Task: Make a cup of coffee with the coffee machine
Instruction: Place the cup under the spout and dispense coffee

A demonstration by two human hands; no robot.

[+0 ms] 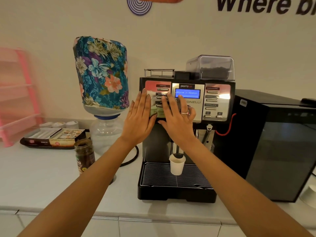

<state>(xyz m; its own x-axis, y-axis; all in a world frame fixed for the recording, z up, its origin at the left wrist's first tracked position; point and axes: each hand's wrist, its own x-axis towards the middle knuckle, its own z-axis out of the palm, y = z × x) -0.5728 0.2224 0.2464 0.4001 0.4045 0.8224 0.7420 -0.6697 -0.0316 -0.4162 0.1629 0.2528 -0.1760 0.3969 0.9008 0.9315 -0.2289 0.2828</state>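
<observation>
A black and silver coffee machine (pixel 218 101) stands on the white counter. Its blue display (pixel 187 93) reads brewing in progress. A white paper cup (pixel 177 165) stands on the drip grate (pixel 157 175) under the spout. My left hand (pixel 139 117) is raised flat, fingers straight, in front of the left button panel. My right hand (pixel 177 115) has its index finger stretched to the buttons (pixel 162 89) of that panel, with the ring and little fingers curled. A ring sits on that hand. Neither hand holds anything.
A water bottle under a floral cover (pixel 101 72) stands left of the machine, with a dark jar (pixel 85 155) in front. A tray of sachets (pixel 51 138) and a pink rack (pixel 17 93) lie further left. A black box-shaped appliance (pixel 277 144) stands right.
</observation>
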